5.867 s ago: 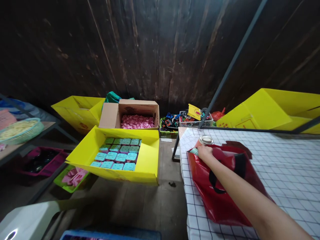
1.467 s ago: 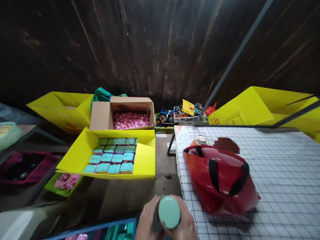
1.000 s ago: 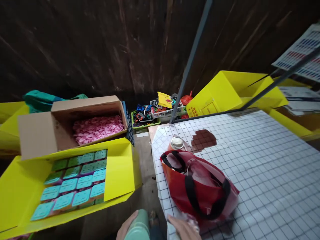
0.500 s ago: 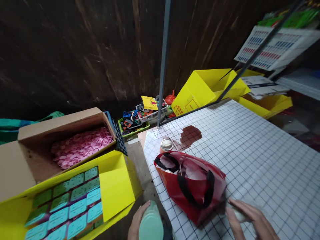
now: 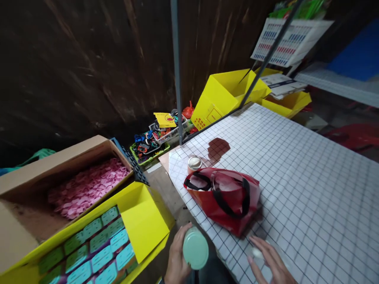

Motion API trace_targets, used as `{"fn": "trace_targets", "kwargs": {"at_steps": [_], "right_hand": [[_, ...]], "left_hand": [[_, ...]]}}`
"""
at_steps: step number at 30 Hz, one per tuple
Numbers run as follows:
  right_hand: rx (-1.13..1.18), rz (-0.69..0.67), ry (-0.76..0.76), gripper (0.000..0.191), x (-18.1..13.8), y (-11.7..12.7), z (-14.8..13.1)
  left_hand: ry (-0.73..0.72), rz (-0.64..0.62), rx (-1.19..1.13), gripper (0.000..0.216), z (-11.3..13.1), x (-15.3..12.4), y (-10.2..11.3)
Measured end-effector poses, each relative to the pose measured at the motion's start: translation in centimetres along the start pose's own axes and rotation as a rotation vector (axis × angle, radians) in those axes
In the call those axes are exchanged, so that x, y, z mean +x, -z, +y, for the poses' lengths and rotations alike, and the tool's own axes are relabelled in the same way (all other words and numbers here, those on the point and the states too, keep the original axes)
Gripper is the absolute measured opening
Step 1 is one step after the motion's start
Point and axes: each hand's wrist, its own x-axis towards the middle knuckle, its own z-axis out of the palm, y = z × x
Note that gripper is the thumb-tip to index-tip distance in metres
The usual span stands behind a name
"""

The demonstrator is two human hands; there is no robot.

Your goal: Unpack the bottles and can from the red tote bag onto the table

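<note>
Left hand [image 5: 177, 256] wrapped around mint-lidded bottle [image 5: 195, 248], held off the near-left table [image 5: 296, 177] edge, over the floor. Right hand [image 5: 271, 266] flat and unclenched on the grid cloth, over a small clear item, just near of red bag [image 5: 225, 197]. Risks: one-handed grip slipping, bottle dropping to floor; bag near the edge, liable to be nudged off.

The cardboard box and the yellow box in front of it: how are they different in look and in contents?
The cardboard box is plain brown; the yellow box is bright yellow. The cardboard box holds a loose heap of small pink pieces, while the yellow box holds teal packs laid flat in neat rows. The cardboard box stands farther back; the yellow box lies nearer the left hand. Both are open, with flaps folded out.
</note>
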Motion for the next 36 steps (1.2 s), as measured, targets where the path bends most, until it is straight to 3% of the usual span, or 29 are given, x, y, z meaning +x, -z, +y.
{"fn": "trace_targets", "kwargs": {"at_steps": [5,10,13,18,23,26,29,33,36], "right_hand": [[0.092,0.047,-0.118,0.034,-2.6,-0.2,-0.7],[0.198,0.023,-0.167,0.03,-2.9,0.9,-0.4],[0.152,0.094,-0.08,0.026,-0.6,2.2,-0.6],[0.103,0.216,0.147,0.023,6.6,4.8,-2.8],[0.074,0.218,0.269,0.03,11.3,7.8,-3.1],[0.046,0.089,0.281,0.032,10.9,8.8,-0.4],[0.087,-0.174,0.192,0.035,7.9,8.2,2.5],[0.208,-0.507,-0.039,0.055,2.0,4.8,3.6],[0.205,-0.566,-0.009,0.071,-1.3,1.4,2.6]], "left_hand": [[-0.031,-0.105,-0.038,0.063,3.0,0.0,0.4],[-0.041,-0.171,-0.062,0.065,4.7,-0.2,-1.2],[-0.017,-0.168,-0.065,0.066,5.2,-0.4,-2.3],[0.003,-0.139,-0.089,0.06,7.4,-0.3,-3.6],[-0.052,-0.188,-0.178,0.057,10.6,0.4,-6.0],[-0.085,-0.222,-0.25,0.06,11.7,0.8,-7.9],[-0.089,-0.236,-0.283,0.06,12.3,0.9,-9.0],[-0.097,-0.269,-0.24,0.059,12.0,1.0,-8.5],[-0.142,-0.296,-0.126,0.059,11.3,1.1,-7.6]]}}
